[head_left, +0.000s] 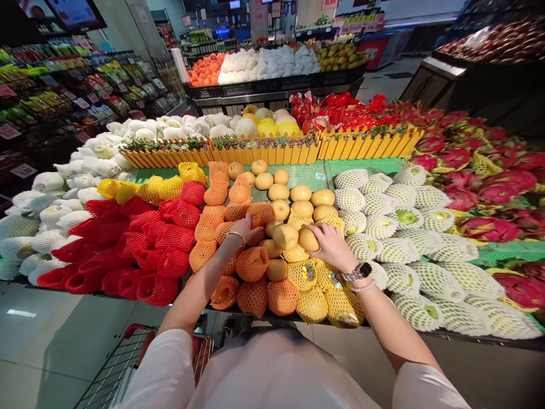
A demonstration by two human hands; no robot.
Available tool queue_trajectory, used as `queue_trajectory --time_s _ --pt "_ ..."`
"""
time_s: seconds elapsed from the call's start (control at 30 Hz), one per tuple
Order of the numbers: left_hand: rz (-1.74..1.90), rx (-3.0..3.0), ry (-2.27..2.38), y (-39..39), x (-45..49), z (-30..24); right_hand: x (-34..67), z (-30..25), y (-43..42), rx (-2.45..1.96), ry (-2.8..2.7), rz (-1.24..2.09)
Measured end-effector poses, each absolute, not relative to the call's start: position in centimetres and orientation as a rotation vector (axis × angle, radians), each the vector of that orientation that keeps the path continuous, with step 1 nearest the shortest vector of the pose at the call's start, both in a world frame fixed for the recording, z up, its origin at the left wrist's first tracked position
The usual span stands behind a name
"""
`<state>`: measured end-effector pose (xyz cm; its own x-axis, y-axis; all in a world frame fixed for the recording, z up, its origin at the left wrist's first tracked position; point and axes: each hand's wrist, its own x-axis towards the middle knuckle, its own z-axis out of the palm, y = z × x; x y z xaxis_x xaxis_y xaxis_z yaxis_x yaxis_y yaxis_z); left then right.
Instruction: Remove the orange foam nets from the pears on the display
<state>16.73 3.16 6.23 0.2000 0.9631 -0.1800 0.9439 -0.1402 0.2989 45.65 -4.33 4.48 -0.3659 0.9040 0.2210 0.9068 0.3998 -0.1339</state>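
Note:
My right hand (330, 244) is closed around a round yellow-brown pear (307, 240) at the right of a loose group of bare pears. Another bare pear (285, 237) lies just left of it. My left hand (244, 229) has thumb and fingers closed at the near end of an orange foam net (261, 214); a bare pear (281, 210) sits at the net's other end. Below the hands are fruits in orange foam nets (252, 264) and in yellow foam nets (313, 304), some with shiny stickers.
Red-netted fruit (145, 233) is piled at left. White-netted green fruit (404, 244) and dragon fruit (489, 193) lie at right. A small yellow picket-fence planter (264, 152) runs behind. A wire shopping cart (123, 363) stands below left.

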Motion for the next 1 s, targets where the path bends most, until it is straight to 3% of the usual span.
queue_trajectory --time_s 0.17,0.3,0.53,0.73,0.87,1.0 --pt "0.585 2.124 1.484 -1.0 14.5 7.0 45.5 5.0 -5.7 -1.532 -2.448 0.069" --pt "0.704 2.243 1.182 -6.1 11.8 5.7 46.1 2.8 -5.0 -1.511 -2.351 0.081" --pt "1.045 2.687 0.898 -14.2 7.7 2.0 46.1 0.7 -6.4 -1.528 -2.26 -0.64" --pt "1.938 1.918 1.107 -23.5 6.5 -7.5 45.3 0.3 -17.3 -1.39 -2.093 -0.64" --pt "1.456 1.878 1.548 -30.4 1.1 -13.8 43.1 -3.4 -22.6 -1.251 -2.099 -0.496" --pt "1.022 1.603 2.068 -34.6 -8.5 -16.4 38.5 -10.0 -24.0 -0.999 -1.877 -0.316"
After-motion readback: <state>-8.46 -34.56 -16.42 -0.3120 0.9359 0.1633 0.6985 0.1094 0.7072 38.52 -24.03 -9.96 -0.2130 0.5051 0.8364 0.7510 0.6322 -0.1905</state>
